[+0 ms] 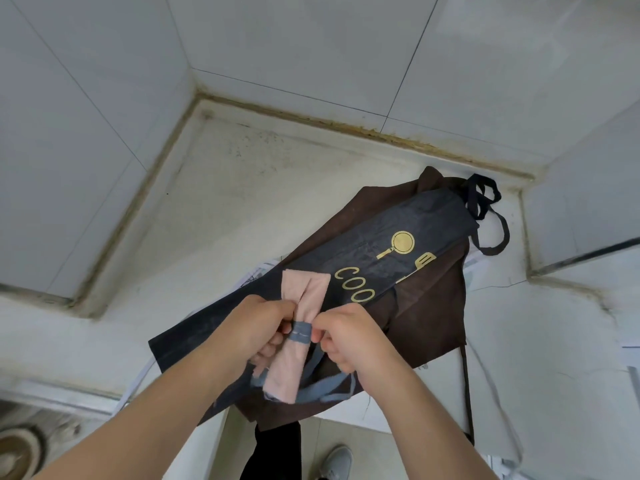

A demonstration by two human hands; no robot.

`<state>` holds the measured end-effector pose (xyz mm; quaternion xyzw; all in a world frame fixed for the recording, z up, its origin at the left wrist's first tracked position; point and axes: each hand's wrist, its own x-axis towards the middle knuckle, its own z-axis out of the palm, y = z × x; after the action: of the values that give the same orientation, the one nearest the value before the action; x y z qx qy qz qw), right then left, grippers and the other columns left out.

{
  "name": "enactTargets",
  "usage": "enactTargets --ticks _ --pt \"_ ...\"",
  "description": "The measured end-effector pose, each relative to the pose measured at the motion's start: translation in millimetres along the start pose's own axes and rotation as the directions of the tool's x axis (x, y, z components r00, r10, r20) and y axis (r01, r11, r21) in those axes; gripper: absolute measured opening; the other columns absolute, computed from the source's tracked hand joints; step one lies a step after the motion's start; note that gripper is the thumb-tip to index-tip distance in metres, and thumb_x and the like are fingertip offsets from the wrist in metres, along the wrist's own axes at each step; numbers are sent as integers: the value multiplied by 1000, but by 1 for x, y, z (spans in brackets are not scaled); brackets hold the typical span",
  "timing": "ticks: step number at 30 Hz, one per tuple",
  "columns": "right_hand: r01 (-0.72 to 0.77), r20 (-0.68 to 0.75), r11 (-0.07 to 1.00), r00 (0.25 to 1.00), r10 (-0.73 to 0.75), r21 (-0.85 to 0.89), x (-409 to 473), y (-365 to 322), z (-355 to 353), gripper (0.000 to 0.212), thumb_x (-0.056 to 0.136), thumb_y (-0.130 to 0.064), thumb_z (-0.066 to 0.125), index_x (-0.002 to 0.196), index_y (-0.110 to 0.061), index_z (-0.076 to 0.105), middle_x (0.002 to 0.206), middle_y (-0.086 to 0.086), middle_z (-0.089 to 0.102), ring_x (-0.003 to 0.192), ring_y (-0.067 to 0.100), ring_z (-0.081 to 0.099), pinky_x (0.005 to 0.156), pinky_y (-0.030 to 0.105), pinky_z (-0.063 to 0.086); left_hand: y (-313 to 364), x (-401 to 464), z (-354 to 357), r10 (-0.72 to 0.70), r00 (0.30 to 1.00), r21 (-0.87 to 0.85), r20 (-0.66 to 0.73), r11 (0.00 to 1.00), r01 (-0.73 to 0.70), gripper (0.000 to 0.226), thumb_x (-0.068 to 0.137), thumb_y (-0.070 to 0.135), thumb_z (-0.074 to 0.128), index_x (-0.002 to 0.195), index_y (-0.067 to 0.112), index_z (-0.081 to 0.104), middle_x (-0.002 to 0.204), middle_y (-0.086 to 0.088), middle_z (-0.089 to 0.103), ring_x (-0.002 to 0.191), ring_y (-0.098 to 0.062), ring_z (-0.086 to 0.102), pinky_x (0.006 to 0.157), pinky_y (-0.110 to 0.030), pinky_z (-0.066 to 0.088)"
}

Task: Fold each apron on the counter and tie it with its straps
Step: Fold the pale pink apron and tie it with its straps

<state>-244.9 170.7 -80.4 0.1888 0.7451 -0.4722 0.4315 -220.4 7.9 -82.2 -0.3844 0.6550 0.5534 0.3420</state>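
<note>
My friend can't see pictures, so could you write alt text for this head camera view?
Two hands, left hand and right hand, pinch a blue strap wrapped around a folded pink apron. Beneath lie a dark blue apron and a brown apron on a pale counter.

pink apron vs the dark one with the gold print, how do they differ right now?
The pink apron is folded into a narrow bundle with a blue strap wrapped round its middle; the dark apron lies spread out, its straps loose.
The pink apron is gripped by the left hand and right hand; the dark apron is untouched, lying on a brown apron.
The pink apron is plain, the dark one printed.
</note>
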Motion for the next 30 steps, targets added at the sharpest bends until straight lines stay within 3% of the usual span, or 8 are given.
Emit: enactTargets --ticks 4,7,11,13,18,21,25,30 --pt "50 -100 976 992 -72 -210 15 13 -1 26 80 -8 60 57 -16 50 54 1 41 51 18 34 52 31 26 -9 8 -7 53 999 211 -2 976 -52 32 100 22 55 72 9 65 52 -3 51 42 -15 41 46 -24 34" --pt "105 -131 968 982 -138 -230 18 24 0 19 84 -14 61 65 -8 61 58 0 50 58 15 44 58 33 32 -16 5 -16 223 971 352 81 906 -237 38 104 25 55 71 12 70 57 3 58 49 -9 50 60 -27 44" --pt "273 -111 938 947 -301 -214 13 26 0 16 88 -17 60 76 -8 65 64 -4 52 61 6 46 58 26 35 -16 0 -30 433 879 386 202 789 -477 29 101 31 64 76 27 77 101 15 69 97 3 65 99 -28 48" --pt "324 -80 919 934 -348 -223 12 23 -1 18 89 -18 63 73 -14 68 67 -7 55 63 3 49 61 22 38 -14 1 -29 456 854 278 249 811 -514 26 101 25 65 79 26 80 111 15 72 109 0 66 108 -31 45" --pt "319 -36 939 945 -326 -129 17 20 -2 22 91 -15 63 75 -21 77 75 -1 70 72 9 62 69 35 49 -20 11 -14 447 864 14 233 886 -463 27 105 21 58 99 17 84 105 -1 81 111 -15 72 115 -39 45" --pt "341 -56 939 938 -343 -55 15 21 -4 23 92 -8 64 81 -18 81 81 1 75 78 9 69 69 26 52 -30 21 -7 445 865 -107 230 895 -432 24 104 13 59 116 15 79 112 -6 79 114 -20 72 113 -43 49" --pt "392 -11 920 920 -392 -12 13 24 -7 13 95 -10 70 91 -9 82 92 6 79 93 18 74 86 29 58 -34 26 1 456 867 41 203 880 -473 46 94 -6 61 128 24 71 112 2 78 110 -14 72 104 -32 55" --pt "466 46 881 885 -464 -81 19 18 -4 38 75 -6 58 91 -29 83 104 -5 76 106 12 70 97 38 57 -35 31 10 516 828 149 218 821 -551 26 97 16 71 115 33 76 106 10 78 105 -10 73 99 -36 57"
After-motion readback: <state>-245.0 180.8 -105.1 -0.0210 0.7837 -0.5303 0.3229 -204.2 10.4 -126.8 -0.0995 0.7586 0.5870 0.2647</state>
